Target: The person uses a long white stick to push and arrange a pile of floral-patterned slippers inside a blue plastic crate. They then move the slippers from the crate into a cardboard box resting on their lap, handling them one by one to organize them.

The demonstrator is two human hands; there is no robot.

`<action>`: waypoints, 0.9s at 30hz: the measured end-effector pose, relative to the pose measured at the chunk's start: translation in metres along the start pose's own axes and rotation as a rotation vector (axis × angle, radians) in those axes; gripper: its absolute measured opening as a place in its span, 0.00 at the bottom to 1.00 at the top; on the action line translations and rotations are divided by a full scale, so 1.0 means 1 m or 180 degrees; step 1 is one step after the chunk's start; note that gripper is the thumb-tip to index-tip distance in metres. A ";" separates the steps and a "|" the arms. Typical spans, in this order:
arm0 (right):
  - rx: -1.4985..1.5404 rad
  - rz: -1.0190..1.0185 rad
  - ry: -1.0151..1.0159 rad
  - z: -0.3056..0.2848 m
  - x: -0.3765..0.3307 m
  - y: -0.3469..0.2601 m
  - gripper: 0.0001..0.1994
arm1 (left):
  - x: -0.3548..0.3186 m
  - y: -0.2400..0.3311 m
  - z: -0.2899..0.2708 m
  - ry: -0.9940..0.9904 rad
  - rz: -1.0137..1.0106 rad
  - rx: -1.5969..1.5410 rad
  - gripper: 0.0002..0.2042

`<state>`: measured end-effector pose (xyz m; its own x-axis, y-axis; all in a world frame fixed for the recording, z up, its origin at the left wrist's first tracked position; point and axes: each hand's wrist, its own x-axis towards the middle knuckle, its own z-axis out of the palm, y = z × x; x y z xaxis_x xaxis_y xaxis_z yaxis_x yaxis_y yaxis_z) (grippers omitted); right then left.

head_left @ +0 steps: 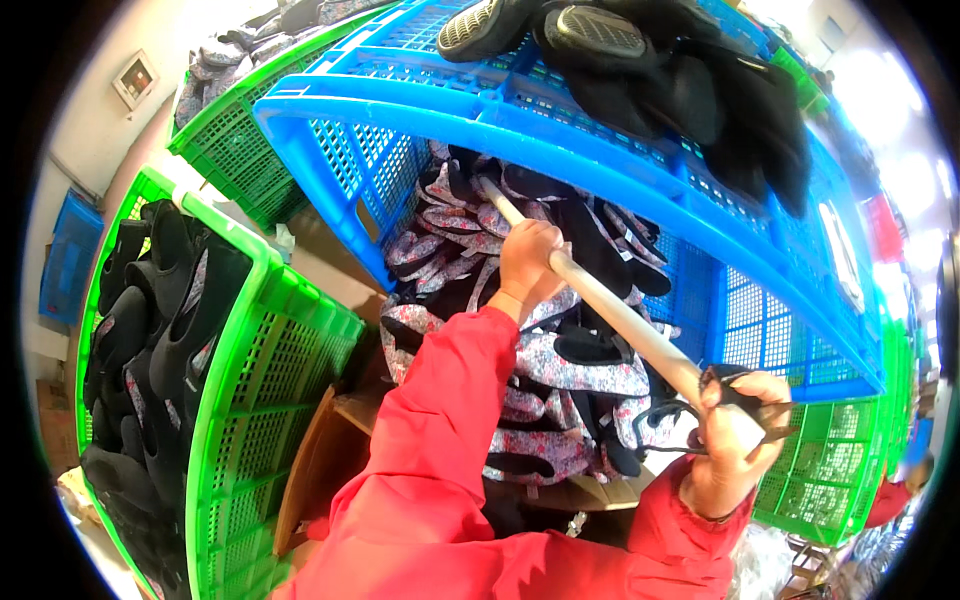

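My left hand (pixel 530 262) is closed around a pale wooden pole (pixel 630 318), about a third of the way from its far end. That end reaches into a pile of floral and black fabric shoe uppers (pixel 590 368) at the open front of a blue crate (pixel 640 185). At the pole's near end, my right hand (pixel 738 440) is also closed on it. Against the right fingers sits a small black piece (pixel 740 390), whose kind I cannot make out. A dark cord loops from beside that hand, over the uppers.
On the left, a green crate (pixel 265 285) holds black shoe uppers (pixel 150 310). Another green crate (pixel 235 150) stands behind it. Black shoes with patterned soles (pixel 600 35) lie atop blue crates. A further green crate (pixel 815 470) is at the right.
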<state>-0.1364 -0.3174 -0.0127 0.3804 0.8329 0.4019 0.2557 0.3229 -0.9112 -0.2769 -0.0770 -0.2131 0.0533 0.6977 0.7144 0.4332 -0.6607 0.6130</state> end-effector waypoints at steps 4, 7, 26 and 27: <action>-0.0127 0.0345 -0.0085 -0.014 0.001 -0.075 0.15 | -0.019 0.061 -0.011 0.0059 -0.0070 -0.0232 0.12; -0.0435 0.0261 0.0020 -0.057 -0.020 -0.105 0.15 | -0.044 0.113 -0.025 -0.0114 -0.0225 -0.0375 0.13; -0.0772 -0.0498 0.1831 -0.145 -0.024 0.021 0.10 | 0.049 0.099 0.070 -0.0724 0.1111 0.0299 0.04; -0.0515 -0.0650 0.1831 -0.087 -0.014 0.045 0.10 | 0.056 0.063 0.075 -0.0098 0.1661 -0.0059 0.05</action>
<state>-0.0523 -0.3534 -0.0517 0.7151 0.3722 0.5916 0.4879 0.3404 -0.8038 -0.1790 -0.0589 -0.1592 0.2843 0.2820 0.9163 0.3260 -0.9272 0.1843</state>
